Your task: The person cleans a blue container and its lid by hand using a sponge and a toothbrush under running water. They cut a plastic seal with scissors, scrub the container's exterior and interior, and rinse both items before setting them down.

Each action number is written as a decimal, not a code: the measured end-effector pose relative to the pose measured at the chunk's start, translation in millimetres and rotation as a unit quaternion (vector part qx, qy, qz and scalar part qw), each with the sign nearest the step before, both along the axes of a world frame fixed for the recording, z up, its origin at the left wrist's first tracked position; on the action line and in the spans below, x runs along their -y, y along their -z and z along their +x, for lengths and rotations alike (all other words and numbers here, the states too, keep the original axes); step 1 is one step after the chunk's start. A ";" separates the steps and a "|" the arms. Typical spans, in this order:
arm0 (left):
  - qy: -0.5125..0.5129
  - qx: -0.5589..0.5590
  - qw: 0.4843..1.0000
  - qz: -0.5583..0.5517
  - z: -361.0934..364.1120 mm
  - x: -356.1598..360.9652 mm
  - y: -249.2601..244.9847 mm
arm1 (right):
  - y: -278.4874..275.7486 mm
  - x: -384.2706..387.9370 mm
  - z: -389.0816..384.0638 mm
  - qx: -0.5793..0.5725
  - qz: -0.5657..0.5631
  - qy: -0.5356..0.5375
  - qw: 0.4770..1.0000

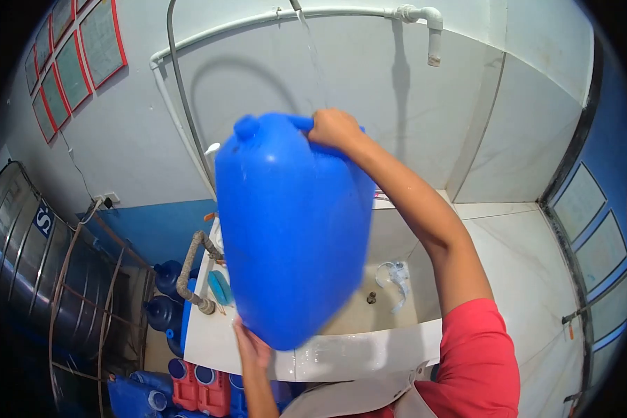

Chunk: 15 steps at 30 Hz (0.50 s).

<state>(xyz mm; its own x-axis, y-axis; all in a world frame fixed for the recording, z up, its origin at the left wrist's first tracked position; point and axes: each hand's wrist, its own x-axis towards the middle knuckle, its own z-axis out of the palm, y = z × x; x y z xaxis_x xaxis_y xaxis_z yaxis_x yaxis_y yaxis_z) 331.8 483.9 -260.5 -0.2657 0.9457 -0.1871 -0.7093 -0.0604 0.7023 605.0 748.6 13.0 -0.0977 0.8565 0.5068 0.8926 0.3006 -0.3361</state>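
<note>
A large blue jerrycan (292, 230) is held up, tilted, in front of me over the white basin. My right hand (333, 129) is closed around its top handle. At its lower left edge, my left hand (253, 345) supports the bottom, and its fingers are partly hidden beneath the can. The spout (246, 127) rises at the can's upper left. Behind the can, a thin stream of water (312, 52) falls from a pipe end at the top of the view. Part of the can hides the basin (369, 355).
A teal brush (219, 288) lies on the basin's left ledge near a bent pipe (188, 268). Inside the basin is a clear plastic piece (399, 279). Red jerrycans (212, 391) and blue containers (132, 396) stand below left, beside a steel tank (31, 258).
</note>
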 end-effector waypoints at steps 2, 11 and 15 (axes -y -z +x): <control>0.066 0.078 0.993 -0.053 0.1 17.7 16.5 | 3.1 11.1 -5.6 0.097 -0.033 -0.010 0.995; 0.021 -0.003 1.000 0.022 -9.9 -19.8 -15.6 | -9.3 2.2 17.7 -0.006 0.050 0.006 0.999; 0.037 0.040 0.998 -0.037 -23.5 18.9 22.0 | 19.6 8.3 -1.8 0.088 -0.021 -0.014 0.996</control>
<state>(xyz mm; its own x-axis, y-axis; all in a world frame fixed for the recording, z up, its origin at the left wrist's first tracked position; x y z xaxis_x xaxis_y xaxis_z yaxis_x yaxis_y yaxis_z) 308.3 465.0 -282.6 -0.1767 0.9451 -0.2749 -0.7637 0.0446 0.6441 603.2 740.2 -6.6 -0.2060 0.8721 0.4439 0.9302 0.3154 -0.1879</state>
